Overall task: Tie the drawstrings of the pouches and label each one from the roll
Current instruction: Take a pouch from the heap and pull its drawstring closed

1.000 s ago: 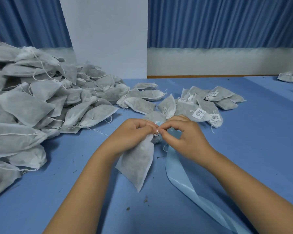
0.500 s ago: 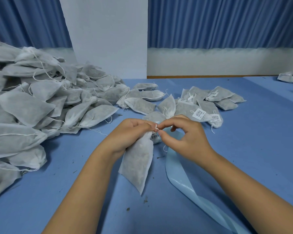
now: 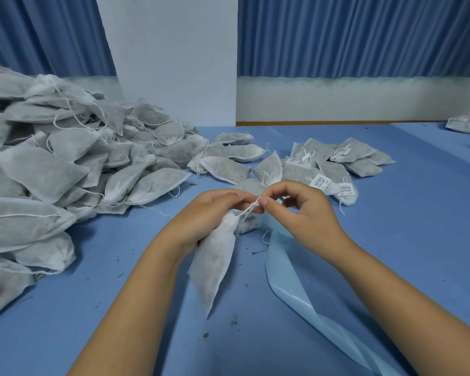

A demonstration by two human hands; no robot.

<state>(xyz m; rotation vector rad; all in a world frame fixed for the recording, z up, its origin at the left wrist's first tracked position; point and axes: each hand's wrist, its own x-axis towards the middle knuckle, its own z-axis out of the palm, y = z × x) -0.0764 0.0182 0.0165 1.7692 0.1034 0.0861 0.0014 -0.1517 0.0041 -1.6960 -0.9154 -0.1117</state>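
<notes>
A white fabric pouch (image 3: 215, 264) hangs from my left hand (image 3: 215, 213), which grips its gathered neck. My right hand (image 3: 301, 213) pinches the white drawstring (image 3: 251, 207) just beyond the neck, thumb and forefinger together. A barcode label (image 3: 248, 222) shows behind the pouch's neck, on the label roll that is mostly hidden by my hands. A light blue backing strip (image 3: 288, 283) trails from there toward the bottom right.
A big heap of unlabelled pouches (image 3: 52, 172) fills the left side of the blue table (image 3: 404, 226). A smaller group of labelled pouches (image 3: 334, 169) lies beyond my hands. A few more pouches (image 3: 464, 124) sit at the far right edge.
My hands have drawn slightly apart, pulling the drawstring taut between them. The pouch has swung a little lower and more upright.
</notes>
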